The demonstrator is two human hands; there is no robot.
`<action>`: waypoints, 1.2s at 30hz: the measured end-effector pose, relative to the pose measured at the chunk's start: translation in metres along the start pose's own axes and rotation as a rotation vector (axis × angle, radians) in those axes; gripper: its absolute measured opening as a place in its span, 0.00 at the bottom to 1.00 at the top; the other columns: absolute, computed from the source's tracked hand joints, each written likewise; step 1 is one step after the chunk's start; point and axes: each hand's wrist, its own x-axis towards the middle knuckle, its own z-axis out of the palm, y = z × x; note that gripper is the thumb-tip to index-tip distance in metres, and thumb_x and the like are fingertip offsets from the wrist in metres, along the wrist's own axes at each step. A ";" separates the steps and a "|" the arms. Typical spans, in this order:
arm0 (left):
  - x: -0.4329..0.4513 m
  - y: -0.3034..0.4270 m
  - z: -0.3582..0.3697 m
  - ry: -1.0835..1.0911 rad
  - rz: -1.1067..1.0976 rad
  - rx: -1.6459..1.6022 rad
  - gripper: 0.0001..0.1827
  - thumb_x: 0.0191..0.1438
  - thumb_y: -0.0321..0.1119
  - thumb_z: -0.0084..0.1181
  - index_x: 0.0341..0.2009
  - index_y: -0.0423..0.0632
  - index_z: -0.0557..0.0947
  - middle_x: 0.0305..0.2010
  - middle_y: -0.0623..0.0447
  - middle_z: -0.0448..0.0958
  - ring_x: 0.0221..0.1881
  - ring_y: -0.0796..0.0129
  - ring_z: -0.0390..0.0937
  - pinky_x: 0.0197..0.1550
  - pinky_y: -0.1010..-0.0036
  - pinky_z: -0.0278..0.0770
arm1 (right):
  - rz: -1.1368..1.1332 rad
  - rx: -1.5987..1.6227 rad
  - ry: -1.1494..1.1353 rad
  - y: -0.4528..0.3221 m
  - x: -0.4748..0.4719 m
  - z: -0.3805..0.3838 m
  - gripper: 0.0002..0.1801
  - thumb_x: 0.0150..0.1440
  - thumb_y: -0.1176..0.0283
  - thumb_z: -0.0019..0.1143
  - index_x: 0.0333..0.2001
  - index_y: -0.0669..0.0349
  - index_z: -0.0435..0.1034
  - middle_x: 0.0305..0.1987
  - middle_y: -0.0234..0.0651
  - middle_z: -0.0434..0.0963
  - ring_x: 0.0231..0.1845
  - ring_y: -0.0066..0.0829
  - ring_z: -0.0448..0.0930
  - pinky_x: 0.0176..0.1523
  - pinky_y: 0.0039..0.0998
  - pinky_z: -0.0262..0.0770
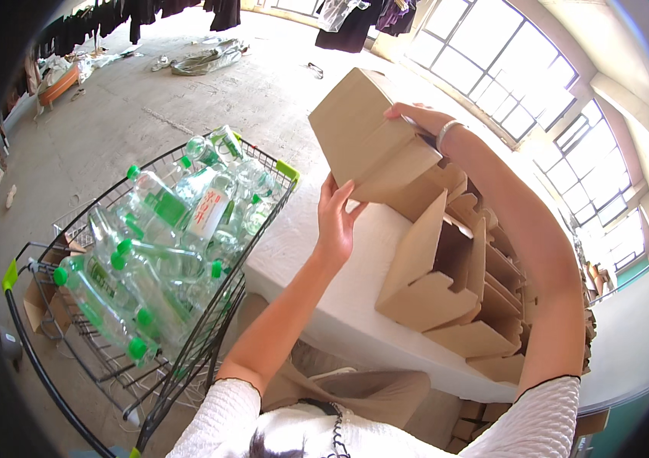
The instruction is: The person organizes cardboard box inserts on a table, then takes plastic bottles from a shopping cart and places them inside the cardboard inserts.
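Both my hands hold a brown cardboard box (359, 129), raised and tilted above the far part of a white-covered table (359, 252). My left hand (337, 220) supports its lower near edge with spread fingers. At the upper right, my right hand (424, 119) grips its rim, thumb on the outer face; part of that hand is hidden behind the wrist and box. Just below and to the right stands an open cardboard box (424, 275) with raised flaps. More open boxes (490, 320) crowd beside it, partly covered by my right forearm.
Left of the table stands a black wire shopping cart (256, 240) heaped with clear plastic bottles (152, 194), many green-capped. Dark garments (221, 14) hang at the back. A crumpled grey sheet (210, 60) lies on the concrete floor (118, 109). Large windows (490, 57) line the right.
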 end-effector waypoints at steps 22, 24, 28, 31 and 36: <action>0.267 -0.175 -0.129 -0.739 0.148 2.197 0.45 0.64 0.68 0.34 0.74 0.49 0.56 0.78 0.44 0.50 0.80 0.53 0.39 0.78 0.55 0.30 | 0.146 -0.074 0.508 0.124 0.449 -0.109 0.38 0.46 0.42 0.60 0.54 0.58 0.73 0.52 0.43 0.77 0.49 0.44 0.76 0.52 0.40 0.70; 0.262 -0.166 -0.126 -0.715 0.117 2.227 0.44 0.65 0.67 0.31 0.74 0.50 0.56 0.80 0.49 0.47 0.80 0.56 0.37 0.78 0.53 0.26 | 0.191 -0.206 0.569 0.156 0.484 -0.086 0.46 0.47 0.36 0.56 0.61 0.57 0.69 0.63 0.44 0.71 0.63 0.48 0.66 0.62 0.45 0.61; 0.271 -0.151 -0.140 -0.613 0.176 2.268 0.43 0.65 0.67 0.31 0.75 0.51 0.55 0.80 0.50 0.46 0.80 0.56 0.37 0.78 0.52 0.26 | 0.220 -0.379 0.576 0.149 0.509 -0.041 0.54 0.48 0.29 0.51 0.69 0.57 0.63 0.74 0.46 0.61 0.77 0.52 0.55 0.73 0.53 0.50; 0.267 -0.151 -0.141 -0.622 0.142 2.246 0.43 0.64 0.66 0.34 0.74 0.50 0.56 0.80 0.50 0.47 0.80 0.56 0.38 0.78 0.54 0.27 | 0.243 -0.444 0.517 0.135 0.504 -0.046 0.56 0.49 0.28 0.50 0.70 0.58 0.62 0.76 0.49 0.58 0.77 0.53 0.54 0.73 0.56 0.48; 0.263 -0.148 -0.130 -0.633 0.127 2.202 0.41 0.64 0.63 0.40 0.72 0.49 0.62 0.78 0.47 0.51 0.79 0.55 0.41 0.78 0.55 0.31 | 0.175 -0.568 0.417 0.119 0.446 -0.037 0.59 0.48 0.26 0.50 0.71 0.60 0.58 0.76 0.52 0.56 0.77 0.52 0.56 0.74 0.55 0.49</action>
